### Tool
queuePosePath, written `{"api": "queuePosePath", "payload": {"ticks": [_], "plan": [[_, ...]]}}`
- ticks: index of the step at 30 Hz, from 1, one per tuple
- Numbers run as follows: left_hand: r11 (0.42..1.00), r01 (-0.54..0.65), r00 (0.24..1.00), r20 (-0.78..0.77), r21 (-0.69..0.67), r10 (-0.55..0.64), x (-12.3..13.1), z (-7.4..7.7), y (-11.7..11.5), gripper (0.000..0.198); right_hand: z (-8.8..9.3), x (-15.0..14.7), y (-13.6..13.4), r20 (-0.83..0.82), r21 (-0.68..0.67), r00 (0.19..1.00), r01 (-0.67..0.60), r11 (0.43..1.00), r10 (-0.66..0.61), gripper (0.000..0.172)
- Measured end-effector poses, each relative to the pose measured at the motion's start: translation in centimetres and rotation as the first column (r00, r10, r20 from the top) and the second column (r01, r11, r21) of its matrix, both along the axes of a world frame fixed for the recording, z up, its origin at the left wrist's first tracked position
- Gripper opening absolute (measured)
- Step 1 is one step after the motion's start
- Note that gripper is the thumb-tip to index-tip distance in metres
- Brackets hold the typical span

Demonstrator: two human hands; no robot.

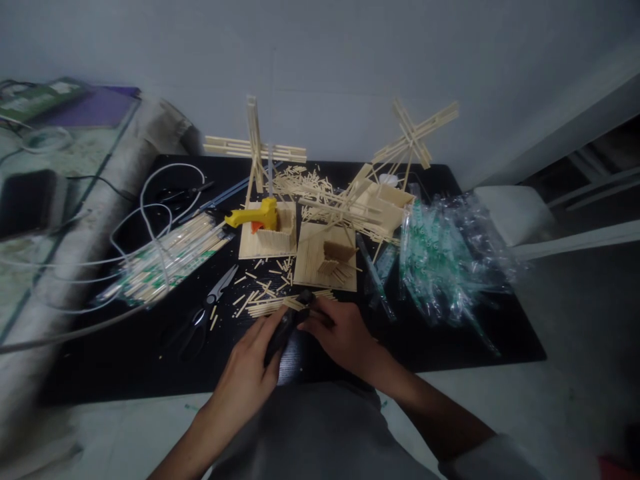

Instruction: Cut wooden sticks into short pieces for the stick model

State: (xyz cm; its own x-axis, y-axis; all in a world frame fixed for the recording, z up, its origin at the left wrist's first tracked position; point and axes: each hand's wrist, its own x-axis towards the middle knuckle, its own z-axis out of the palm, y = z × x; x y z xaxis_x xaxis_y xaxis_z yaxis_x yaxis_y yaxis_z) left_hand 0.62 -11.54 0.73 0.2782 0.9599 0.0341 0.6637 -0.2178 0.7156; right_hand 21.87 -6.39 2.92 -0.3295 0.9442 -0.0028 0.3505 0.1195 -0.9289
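At the near middle of the black table, my left hand (250, 360) is closed around a dark hand tool (281, 330); its exact kind is hard to make out. My right hand (345, 333) is closed by the tool's far end, its fingers on another dark part of it. Thin wooden sticks (265, 307) lie just beyond the hands, with short cut pieces (270, 280) scattered around. A wooden-stick base with a small walled box (325, 260) sits in front of my hands. Left of them rest open scissors (209, 300) with dark handles.
A yellow glue gun (255, 215) rests on another stick base (247, 247). Two windmill-like stick crosses (255, 147) stand at the back. Packaged sticks (165, 260) and white cables (143, 200) lie left; crumpled plastic wrappers (440, 253) spread right.
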Motion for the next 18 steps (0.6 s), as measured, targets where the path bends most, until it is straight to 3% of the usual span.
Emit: {"api": "queuePosePath", "payload": {"ticks": [6, 12, 18], "plan": [[1.000, 0.010, 0.999, 0.036, -0.026, -0.009, 0.3, 0.0, -0.2, 0.067, -0.1, -0.4, -0.2, 0.054, 0.043, 0.998, 0.039, 0.998, -0.041, 0.032], [0.997, -0.055, 0.998, -0.038, 0.062, 0.058, -0.1, 0.8, 0.1, 0.070, -0.5, -0.4, -0.4, 0.180, 0.086, 0.971, 0.142, 0.986, -0.156, 0.052], [0.999, -0.018, 0.999, -0.036, 0.043, 0.020, -0.5, 1.4, 0.7, 0.072, -0.2, -0.1, -0.2, 0.321, 0.069, 0.934, 0.143, 0.987, -0.158, 0.052]]}}
